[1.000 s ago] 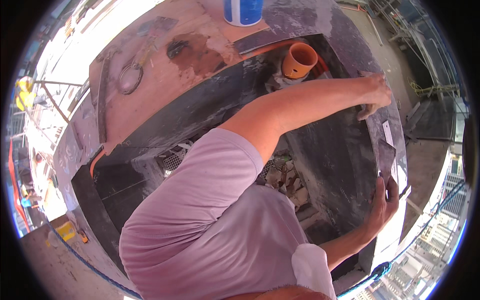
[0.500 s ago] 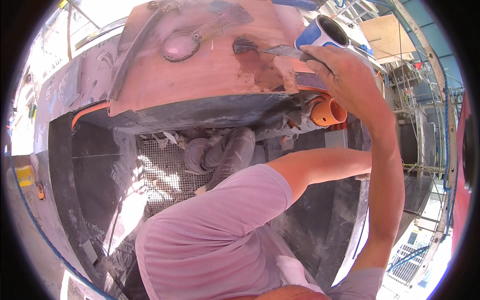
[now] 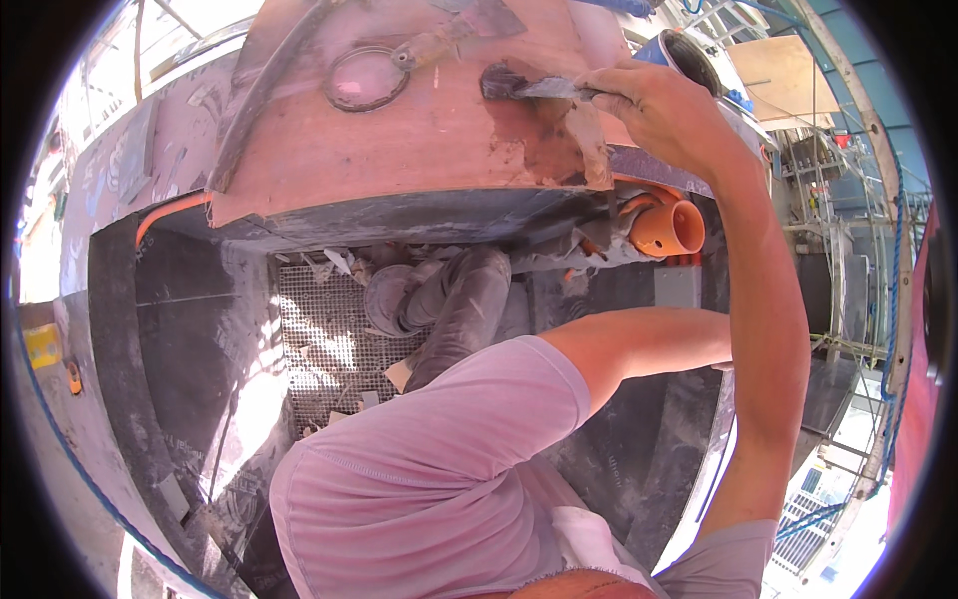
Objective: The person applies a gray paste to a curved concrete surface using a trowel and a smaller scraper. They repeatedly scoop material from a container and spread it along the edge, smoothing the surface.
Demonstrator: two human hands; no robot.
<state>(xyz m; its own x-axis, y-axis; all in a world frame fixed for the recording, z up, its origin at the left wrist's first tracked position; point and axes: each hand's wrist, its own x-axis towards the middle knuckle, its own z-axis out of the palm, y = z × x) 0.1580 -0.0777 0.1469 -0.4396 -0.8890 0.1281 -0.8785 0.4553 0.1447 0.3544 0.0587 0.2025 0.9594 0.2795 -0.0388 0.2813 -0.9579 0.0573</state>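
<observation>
Scaffolding [image 3: 833, 200] is standing on the far right, and a blue rope [image 3: 95, 484] is running along the near left edge of a dark-lined recess. Within the recess, a grey pipe [image 3: 464, 309] is lying on a mesh grate [image 3: 317, 349], and an orange pipe [image 3: 667, 230] is projecting at the far right. Beyond it, a plywood board [image 3: 429, 155] is carrying a metal ring [image 3: 365, 108], a second scraper [image 3: 439, 47] and a long dark bar [image 3: 261, 115]. A blue tin [image 3: 654, 50] is sitting to the right of the board.

The right hand [image 3: 639, 105] is closing its fingers around a putty knife [image 3: 551, 89], which is lying low over the far right part of the board. Most of the left hand [image 3: 723, 365] is hiding behind the right forearm [image 3: 768, 329]; its finger state cannot be told.

Progress, as judged: the blade is appearing to meet the dark paste [image 3: 502, 82], so contact is looking done. Lifting the paste clear of the board is looking undone, since the lump is lying there with a brown smear [image 3: 529, 150] on its near side.

The putty knife's long axis is running roughly left to right, its blade pointing left toward the paste and its handle end facing right, inside the grip.
</observation>
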